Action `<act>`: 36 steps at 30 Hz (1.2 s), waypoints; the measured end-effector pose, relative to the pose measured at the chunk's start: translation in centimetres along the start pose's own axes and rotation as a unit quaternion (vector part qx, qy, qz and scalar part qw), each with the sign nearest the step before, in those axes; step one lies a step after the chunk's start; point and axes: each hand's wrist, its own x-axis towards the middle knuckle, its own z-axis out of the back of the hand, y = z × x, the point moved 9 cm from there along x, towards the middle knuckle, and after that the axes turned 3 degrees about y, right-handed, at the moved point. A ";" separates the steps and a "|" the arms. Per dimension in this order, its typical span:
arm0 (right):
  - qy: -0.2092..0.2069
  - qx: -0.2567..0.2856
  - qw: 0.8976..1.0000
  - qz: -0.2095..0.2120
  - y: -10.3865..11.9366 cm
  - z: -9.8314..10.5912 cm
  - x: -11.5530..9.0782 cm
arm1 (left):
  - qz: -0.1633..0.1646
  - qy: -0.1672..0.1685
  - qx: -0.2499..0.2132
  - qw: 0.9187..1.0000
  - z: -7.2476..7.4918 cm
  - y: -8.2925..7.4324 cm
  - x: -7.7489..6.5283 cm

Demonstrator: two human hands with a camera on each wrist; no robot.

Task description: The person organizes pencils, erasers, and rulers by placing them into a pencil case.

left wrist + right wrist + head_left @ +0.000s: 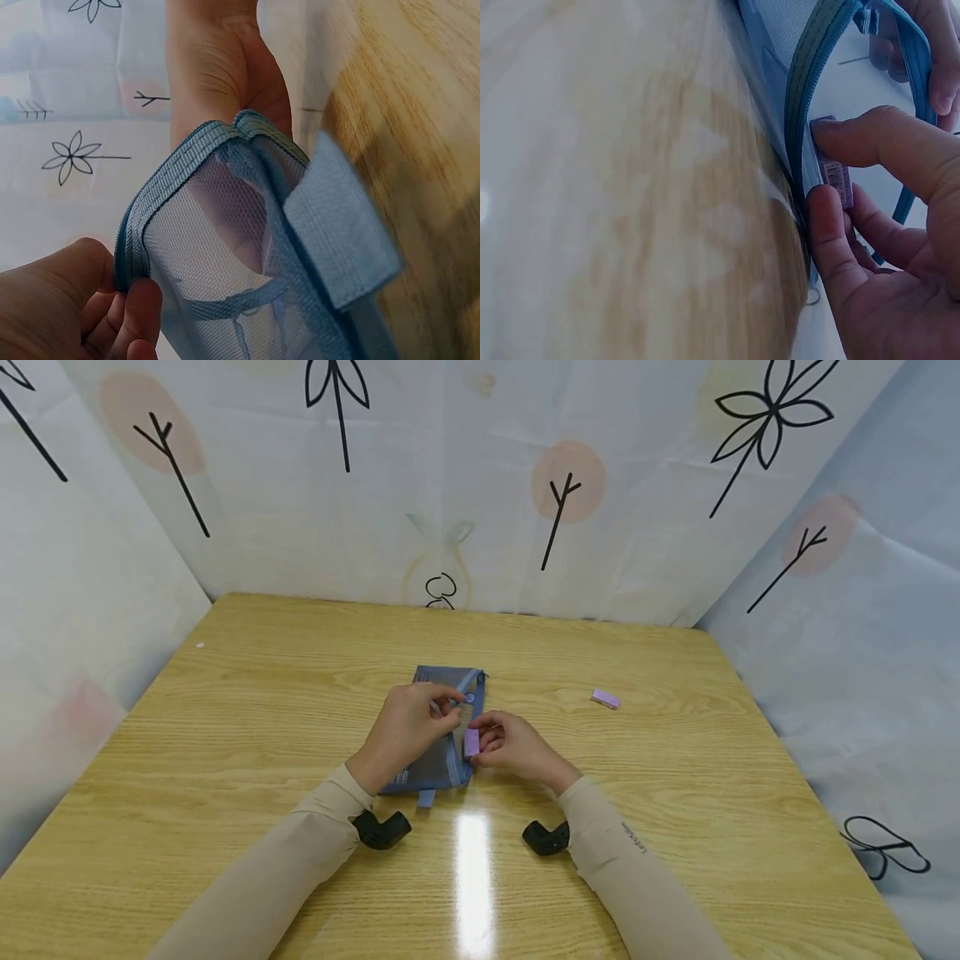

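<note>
A blue mesh zipper pouch point(432, 767) lies on the table with its zipped mouth spread apart toward the right. My left hand point(411, 720) pinches the zipper edge of that mouth between thumb and fingers, as the left wrist view also shows. At the opening, my right hand point(517, 747) holds a small purple box point(471, 742) between thumb and fingers. In the right wrist view the box point(835, 180) shows a printed barcode label and sits within the pouch's zipper rim point(799, 105). The left wrist view shows right-hand fingers through the mesh.
A second small purple box point(605, 699) lies on the wooden table point(300, 643) to the right of the pouch. A tiny white speck point(199, 645) is near the far left edge. Patterned white cloth point(465, 485) walls off the back and sides.
</note>
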 end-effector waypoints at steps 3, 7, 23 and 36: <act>-0.001 -0.013 1.000 -0.001 0.2 -0.2 0.1 | -0.003 -0.002 0.001 1.000 0.0 0.0 0.0; -0.001 -0.030 1.000 0.002 0.5 -0.4 0.2 | -0.008 -0.004 -0.002 1.000 0.1 -0.1 0.0; -0.015 -0.089 0.996 -0.010 0.6 -1.0 0.6 | -0.008 -0.001 -0.005 1.000 -0.1 -0.1 0.0; -0.046 -0.131 0.990 -0.007 1.2 -1.3 0.8 | -0.006 -0.001 0.000 1.000 -0.1 -0.2 0.0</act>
